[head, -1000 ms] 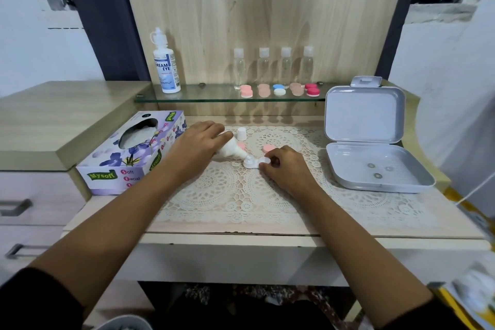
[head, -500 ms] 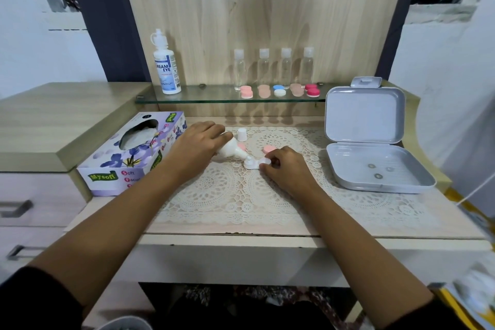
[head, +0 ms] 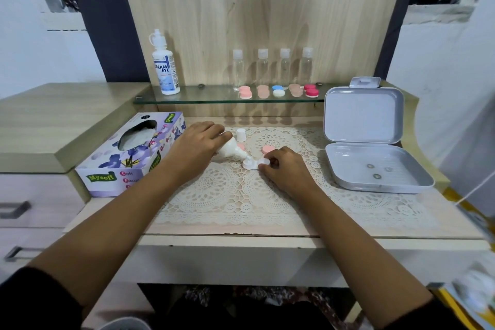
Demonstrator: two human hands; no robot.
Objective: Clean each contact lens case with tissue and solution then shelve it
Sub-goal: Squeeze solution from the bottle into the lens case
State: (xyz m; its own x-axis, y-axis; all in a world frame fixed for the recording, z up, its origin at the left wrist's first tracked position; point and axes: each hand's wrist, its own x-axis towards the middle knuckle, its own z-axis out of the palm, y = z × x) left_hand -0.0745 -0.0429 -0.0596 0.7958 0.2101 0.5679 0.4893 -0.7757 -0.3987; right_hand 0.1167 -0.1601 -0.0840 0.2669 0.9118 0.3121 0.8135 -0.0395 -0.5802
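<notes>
One Mysoft tissue box [head: 128, 153], far left on the desk. One Dream Eye solution bottle [head: 165, 67], upright on the glass shelf [head: 209, 95]. Left hand [head: 195, 147]: curled round one small white squeeze bottle [head: 230, 149], tipped, nozzle at the open white lens case [head: 255, 163] on the lace mat [head: 214, 195]. One white cap [head: 241, 134] standing behind. Right hand [head: 286, 169]: fingertips pinching that case. Shelf: four clear bottles [head: 262, 67], five closed lens cases [head: 278, 91]. One open grey box [head: 375, 169], three small rings inside

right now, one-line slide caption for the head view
Left hand tips a small bottle over the open lens case the right hand pinches on the lace mat.
</notes>
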